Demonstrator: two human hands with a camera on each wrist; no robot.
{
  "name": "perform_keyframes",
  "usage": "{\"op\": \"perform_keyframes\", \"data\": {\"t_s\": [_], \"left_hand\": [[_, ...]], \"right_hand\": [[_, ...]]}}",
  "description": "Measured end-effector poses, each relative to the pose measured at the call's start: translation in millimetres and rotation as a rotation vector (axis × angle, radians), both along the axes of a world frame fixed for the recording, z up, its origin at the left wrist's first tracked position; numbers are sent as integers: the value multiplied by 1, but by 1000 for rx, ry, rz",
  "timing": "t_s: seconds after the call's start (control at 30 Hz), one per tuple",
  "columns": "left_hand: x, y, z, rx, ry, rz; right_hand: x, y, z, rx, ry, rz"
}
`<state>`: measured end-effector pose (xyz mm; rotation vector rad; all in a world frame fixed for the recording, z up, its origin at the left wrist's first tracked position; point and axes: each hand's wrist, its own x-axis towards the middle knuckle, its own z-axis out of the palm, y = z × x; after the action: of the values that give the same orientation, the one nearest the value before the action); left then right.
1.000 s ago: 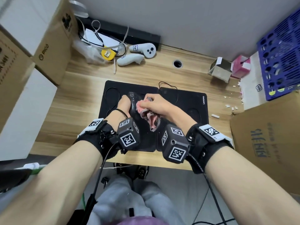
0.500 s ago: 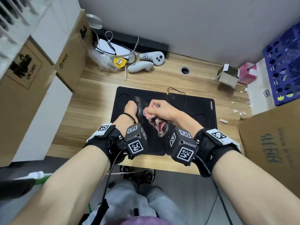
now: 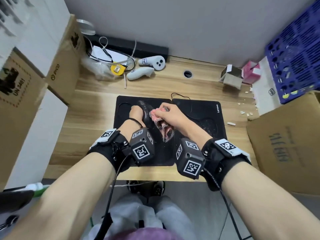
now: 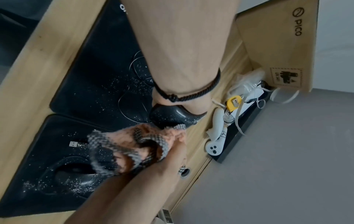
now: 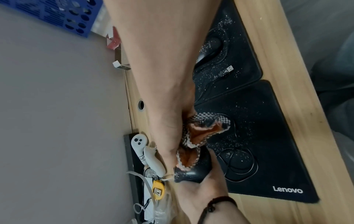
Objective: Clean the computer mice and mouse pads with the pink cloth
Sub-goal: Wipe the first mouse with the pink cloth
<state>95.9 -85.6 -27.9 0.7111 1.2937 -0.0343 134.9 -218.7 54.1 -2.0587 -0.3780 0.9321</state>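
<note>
The left hand (image 3: pixel 136 112) grips a black mouse (image 3: pixel 146 112), lifted over the left mouse pad (image 3: pixel 124 135), fingers curled round its far side; just to its right, the right hand (image 3: pixel 173 116) clutches the bunched pink cloth (image 3: pixel 161 126) and presses it against the mouse's side, the loose end dangling toward the pads' seam; the right mouse pad (image 3: pixel 207 110) lies touching the left one on the tabletop (image 3: pixel 90 108); two white controllers (image 3: pixel 147 68) rest well behind, a blue crate (image 3: pixel 294 58) far right; the wrist views alone show white specks, a second mouse (image 4: pixel 76 175) and a USB plug (image 5: pixel 229 69) on the right pad.
</note>
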Motion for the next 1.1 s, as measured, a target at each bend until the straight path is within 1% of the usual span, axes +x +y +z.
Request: {"op": "perform_keyframes", "data": {"t_s": [0.1, 0.13, 0.2, 0.27, 0.33, 0.37, 0.4, 0.43, 0.53, 0.6, 0.63, 0.7, 0.77, 0.83, 0.87, 0.9, 0.93, 1.0, 1.03, 1.1], "left_hand": [[0, -13, 17, -53, -100, -145], [0, -16, 20, -81, -119, -167], [4, -12, 21, -81, -142, -194], [7, -3, 13, -88, -122, -164], [8, 5, 12, -44, -55, -131], [8, 7, 13, -18, -37, -114], [9, 7, 14, -31, -40, -103], [10, 6, 16, -40, -61, -106], [13, -4, 18, -94, -105, -178], [13, -12, 22, -166, -185, -206], [14, -13, 20, -190, -219, -207], [13, -7, 20, -180, -238, -200], [15, 3, 10, -95, -207, -181], [18, 14, 0, -84, -142, -145], [22, 16, -12, -84, -103, -134], [23, 14, -19, -96, -92, -109], [22, 10, -23, -159, -110, -113], [14, -4, -12, -256, -173, -116], [11, -9, -11, -279, -191, -121], [7, -5, -18, -279, -171, -134]], "right_hand": [[5, -1, 5, -44, -112, -204], [6, 0, 4, -39, -134, -241], [5, 3, 8, 6, -133, -204], [3, 7, 11, 51, -67, -70], [-1, 7, 15, 44, 5, 117], [-3, 7, 16, 25, 16, 180], [-3, 5, 15, 8, 15, 190], [-2, 4, 14, -8, -1, 153], [9, 4, 10, -81, -126, -98], [12, 12, 11, -61, -193, -196], [11, 16, 12, -37, -207, -200], [8, 20, 14, 12, -185, -121], [5, 16, 15, 24, -127, 22], [1, 8, 14, -19, -89, 115], [-1, 7, 10, -39, -81, 100], [-2, 7, 8, -51, -87, 47], [-3, 9, 5, -64, -111, -31], [-3, 17, 4, -78, -182, -149], [-4, 21, 5, -71, -205, -157], [-6, 28, 8, -29, -192, -73]]}}
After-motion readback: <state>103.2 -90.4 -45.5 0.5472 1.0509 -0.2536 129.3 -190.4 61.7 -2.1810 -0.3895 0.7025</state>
